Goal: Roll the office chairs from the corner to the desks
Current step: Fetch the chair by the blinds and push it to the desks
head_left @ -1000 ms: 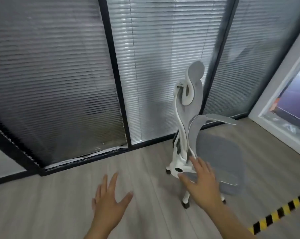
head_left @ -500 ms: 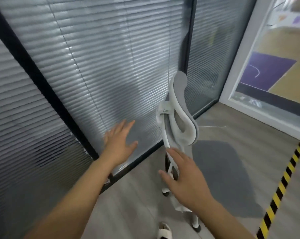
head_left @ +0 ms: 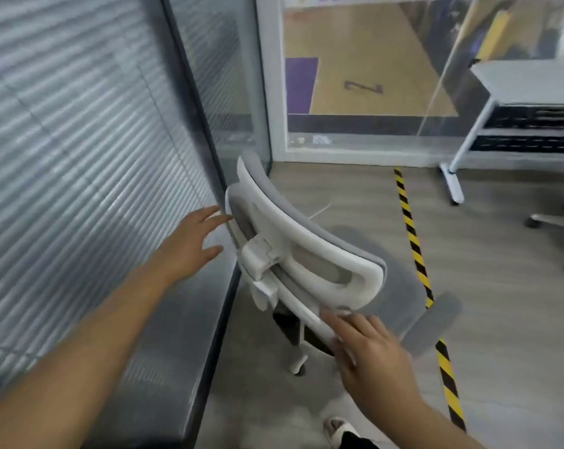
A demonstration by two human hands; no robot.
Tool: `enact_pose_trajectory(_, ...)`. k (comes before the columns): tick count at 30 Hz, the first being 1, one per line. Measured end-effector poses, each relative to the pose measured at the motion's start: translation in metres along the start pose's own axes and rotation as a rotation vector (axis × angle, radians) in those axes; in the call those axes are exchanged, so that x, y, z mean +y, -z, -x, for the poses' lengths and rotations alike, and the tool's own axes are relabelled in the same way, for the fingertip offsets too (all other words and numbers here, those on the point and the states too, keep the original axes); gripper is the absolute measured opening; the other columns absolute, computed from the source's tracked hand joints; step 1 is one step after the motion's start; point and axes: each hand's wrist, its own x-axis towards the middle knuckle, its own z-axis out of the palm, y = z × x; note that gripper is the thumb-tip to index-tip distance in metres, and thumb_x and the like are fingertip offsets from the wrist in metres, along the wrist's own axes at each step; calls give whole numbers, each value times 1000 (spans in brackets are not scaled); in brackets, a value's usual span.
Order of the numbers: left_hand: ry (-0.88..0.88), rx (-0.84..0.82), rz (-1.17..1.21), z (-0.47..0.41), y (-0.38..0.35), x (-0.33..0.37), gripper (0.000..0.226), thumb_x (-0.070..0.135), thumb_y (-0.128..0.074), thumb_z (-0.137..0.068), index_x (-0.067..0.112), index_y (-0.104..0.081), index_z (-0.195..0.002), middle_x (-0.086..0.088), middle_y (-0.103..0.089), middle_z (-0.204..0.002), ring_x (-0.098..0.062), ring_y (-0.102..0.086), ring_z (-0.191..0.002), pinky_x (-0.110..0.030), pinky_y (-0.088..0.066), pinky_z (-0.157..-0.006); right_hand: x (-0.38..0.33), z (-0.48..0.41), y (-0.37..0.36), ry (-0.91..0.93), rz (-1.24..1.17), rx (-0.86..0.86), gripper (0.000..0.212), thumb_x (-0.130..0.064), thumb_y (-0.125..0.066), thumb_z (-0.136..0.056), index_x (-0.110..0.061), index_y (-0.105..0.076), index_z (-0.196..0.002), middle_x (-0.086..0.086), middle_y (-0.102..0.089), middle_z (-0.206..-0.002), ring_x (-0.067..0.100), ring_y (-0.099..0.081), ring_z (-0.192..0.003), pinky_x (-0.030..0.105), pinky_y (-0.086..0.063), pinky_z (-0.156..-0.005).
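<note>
Grey-and-white office chair (head_left: 303, 254) between spread hands, left (head_left: 190, 244) and right (head_left: 371, 354); floor beyond reads "7" (head_left: 363, 87).

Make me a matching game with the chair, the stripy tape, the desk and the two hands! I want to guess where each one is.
Things:
1. white and grey mesh office chair
2. yellow and black striped floor tape
3. white desk with metal legs
4. left hand

Places:
A. top right, by the window
B. open, reaching toward the headrest's left end
C. in the corner beside the blinds
D. running along the floor, right of the chair

Pairs: 1-C, 2-D, 3-A, 4-B. The right hand rests open on the chair's back frame.
</note>
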Motion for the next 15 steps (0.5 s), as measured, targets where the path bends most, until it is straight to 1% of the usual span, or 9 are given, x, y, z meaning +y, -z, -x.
enact_pose_trajectory(3, -178, -29, 13, -36, 2, -9, 61, 24, -76, -83, 19, -52, -139, -3, -40, -151, -22, -32, -138, -25, -18, -110, -15, 11, -15, -123, 49, 152, 47, -14, -75, -80, -30, -63, -122, -13, -61, -96, 19, -52, -79, 32, -48, -59)
enact_pose_trajectory(5, -261, -81, 40, -49, 1, -14, 61, 31, -79, -79, 18, -57, -134, 1, -46, -145, -16, -35, -135, -25, -22, -110, -20, 15, -18, -144, 63, 198, 49, -11, -73, -82, -31, -62, -125, -13, -59, -94, 18, -48, -77, 30, -46, -60)
enact_pose_trajectory(7, -300, -106, 67, -56, 1, -18, 59, 37, -82, -74, 21, -63, -127, 7, -52, -136, -11, -42, -129, -24, -29, -106, -18, 17, -16, -149, 74, 195, 48, -13, -67, -87, -35, -58, -129, -12, -57, -94, 20, -46, -76, 35, -48, -60)
enact_pose_trajectory(9, -321, -103, 116, -58, -3, -16, 51, 35, -83, -73, 21, -66, -119, 14, -53, -126, -5, -45, -120, -23, -32, -101, -16, 23, -15, -195, 85, 210, 44, -17, -58, -92, -37, -54, -131, -9, -58, -96, 23, -45, -77, 41, -49, -61)
enact_pose_trajectory(10, -317, -97, 150, -55, -7, -14, 48, 34, -83, -73, 21, -67, -117, 14, -54, -126, -5, -46, -119, -26, -34, -103, -14, 28, -15, -215, 97, 213, 45, -17, -55, -93, -37, -53, -133, -8, -58, -98, 24, -46, -77, 42, -49, -63)
enact_pose_trajectory(11, -322, -85, 183, -51, -12, -10, 47, 34, -82, -73, 20, -68, -116, 12, -55, -126, -8, -48, -119, -29, -36, -104, -11, 33, -14, -237, 105, 218, 48, -15, -55, -92, -38, -51, -133, -8, -59, -99, 24, -47, -78, 42, -49, -65)
enact_pose_trajectory(13, -358, -62, 241, -44, -25, -2, 44, 32, -82, -73, 19, -70, -114, 6, -59, -124, -12, -51, -119, -29, -37, -103, -2, 42, -6, -296, 101, 247, 51, -11, -58, -90, -39, -53, -132, -9, -60, -101, 24, -50, -81, 40, -48, -72)
enact_pose_trajectory(15, -374, -39, 265, -40, -38, 10, 41, 28, -83, -73, 17, -71, -112, 4, -59, -120, -15, -52, -117, -29, -37, -100, 7, 48, 4, -363, 111, 276, 42, -13, -61, -89, -34, -62, -125, -7, -61, -99, 23, -54, -84, 39, -48, -77)
